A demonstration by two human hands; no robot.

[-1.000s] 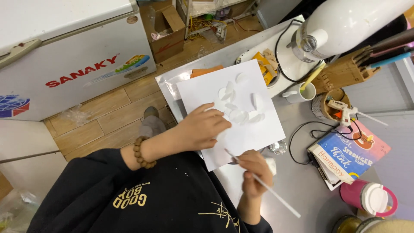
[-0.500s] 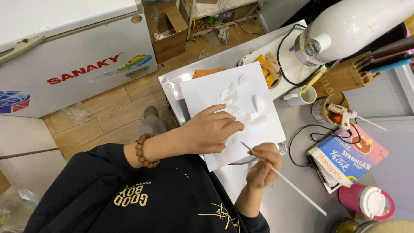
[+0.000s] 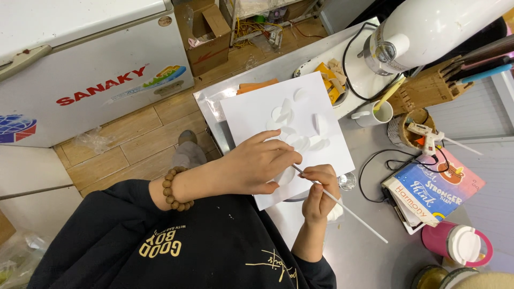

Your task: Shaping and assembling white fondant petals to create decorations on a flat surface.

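Right hand (image 3: pixel 320 192) has shifted back toward left hand (image 3: pixel 257 166) since half second ago; thin white stick (image 3: pixel 342 206), gripped in right fingers, now has tip at paper circles (image 3: pixel 292 136) under left fingertips. Left hand open, pressing white sheet (image 3: pixel 251 112) flat on table (image 3: pixel 369 257). Placing work continues. Sheet overhangs table's near edge; open room right of stick, book (image 3: pixel 433 192) and cable beyond.

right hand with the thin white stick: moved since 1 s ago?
Yes. The right hand with the thin white stick has gone up the white paper sheet, toward the left hand and away from the sheet's near edge.
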